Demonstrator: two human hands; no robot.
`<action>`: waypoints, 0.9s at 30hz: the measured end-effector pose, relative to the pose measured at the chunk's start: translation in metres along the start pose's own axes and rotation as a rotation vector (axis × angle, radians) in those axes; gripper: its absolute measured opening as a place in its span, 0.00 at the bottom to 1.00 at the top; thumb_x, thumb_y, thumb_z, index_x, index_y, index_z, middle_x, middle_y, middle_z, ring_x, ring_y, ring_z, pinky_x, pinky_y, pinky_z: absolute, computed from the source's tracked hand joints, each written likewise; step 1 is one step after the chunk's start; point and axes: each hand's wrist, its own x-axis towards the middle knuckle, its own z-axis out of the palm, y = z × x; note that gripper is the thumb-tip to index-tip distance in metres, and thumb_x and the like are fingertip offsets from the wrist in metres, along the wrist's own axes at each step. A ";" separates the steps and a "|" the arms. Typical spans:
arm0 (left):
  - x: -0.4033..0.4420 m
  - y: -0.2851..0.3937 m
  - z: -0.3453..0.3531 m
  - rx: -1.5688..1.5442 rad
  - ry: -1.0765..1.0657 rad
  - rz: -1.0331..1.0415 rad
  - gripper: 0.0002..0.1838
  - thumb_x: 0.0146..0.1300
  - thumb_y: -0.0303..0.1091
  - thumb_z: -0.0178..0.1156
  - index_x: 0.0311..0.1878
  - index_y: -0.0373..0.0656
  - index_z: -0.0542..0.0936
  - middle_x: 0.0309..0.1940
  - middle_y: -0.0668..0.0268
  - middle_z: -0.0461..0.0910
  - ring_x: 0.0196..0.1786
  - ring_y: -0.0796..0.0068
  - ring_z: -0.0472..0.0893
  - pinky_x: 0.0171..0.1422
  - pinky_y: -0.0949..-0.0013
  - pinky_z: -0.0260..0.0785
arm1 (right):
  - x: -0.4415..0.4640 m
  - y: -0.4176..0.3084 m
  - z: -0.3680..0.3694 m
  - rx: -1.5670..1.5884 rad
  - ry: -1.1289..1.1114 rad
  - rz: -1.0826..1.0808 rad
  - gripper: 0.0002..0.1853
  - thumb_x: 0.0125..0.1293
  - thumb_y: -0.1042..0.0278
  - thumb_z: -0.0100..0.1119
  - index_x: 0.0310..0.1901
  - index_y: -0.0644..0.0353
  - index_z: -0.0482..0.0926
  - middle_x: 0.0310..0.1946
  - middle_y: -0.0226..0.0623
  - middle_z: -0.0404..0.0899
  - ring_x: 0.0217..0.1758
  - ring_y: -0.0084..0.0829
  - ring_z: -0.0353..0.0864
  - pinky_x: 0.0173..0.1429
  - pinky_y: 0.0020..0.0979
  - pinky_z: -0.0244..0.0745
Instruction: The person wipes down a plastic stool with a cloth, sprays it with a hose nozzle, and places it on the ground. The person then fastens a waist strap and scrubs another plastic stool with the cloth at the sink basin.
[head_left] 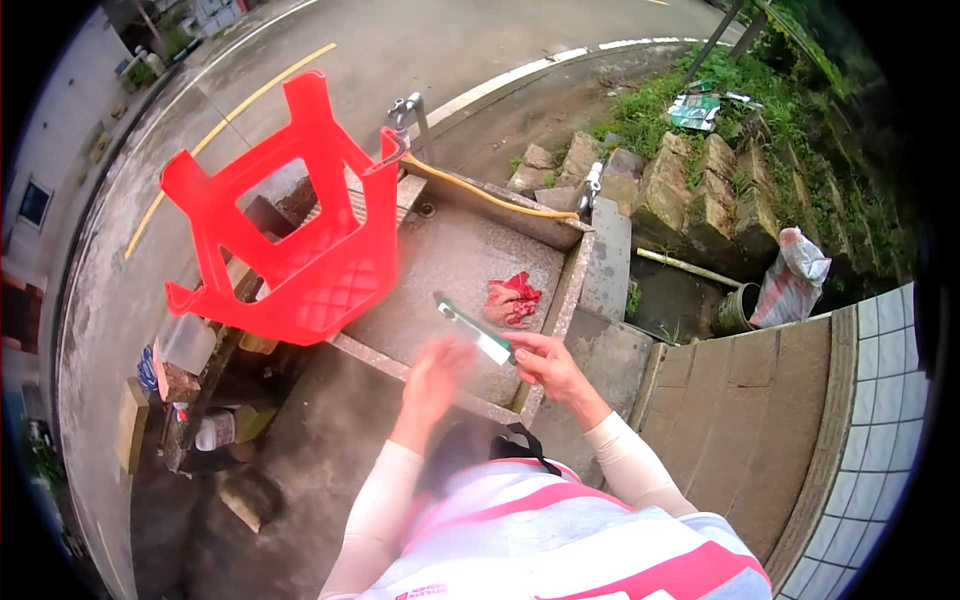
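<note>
A long, narrow green-and-white object (474, 334), perhaps a brush, is held slantwise over the stone sink (400, 310). My right hand (548, 364) grips its lower end, the index finger lying along it. Just left of that object is my left hand (437, 378), smeared by motion, so its fingers cannot be made out. Beyond my right hand, a crumpled red and pinkish cloth (512, 300) lies on the sink's bottom.
A red plastic stool (335, 280) rests upturned across the sink's left side. Taps (592, 184) and a yellow hose (490, 195) are at the back rim. Stone blocks (665, 185), a sack (792, 275) and a bucket (738, 308) stand to the right.
</note>
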 end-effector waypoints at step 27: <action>0.056 -0.050 0.085 0.412 0.020 0.219 0.22 0.73 0.46 0.49 0.61 0.41 0.68 0.52 0.57 0.79 0.50 0.68 0.79 0.51 0.66 0.69 | 0.022 -0.042 -0.058 -0.228 -0.322 0.339 0.32 0.64 0.41 0.59 0.63 0.53 0.70 0.55 0.32 0.75 0.51 0.24 0.75 0.45 0.31 0.71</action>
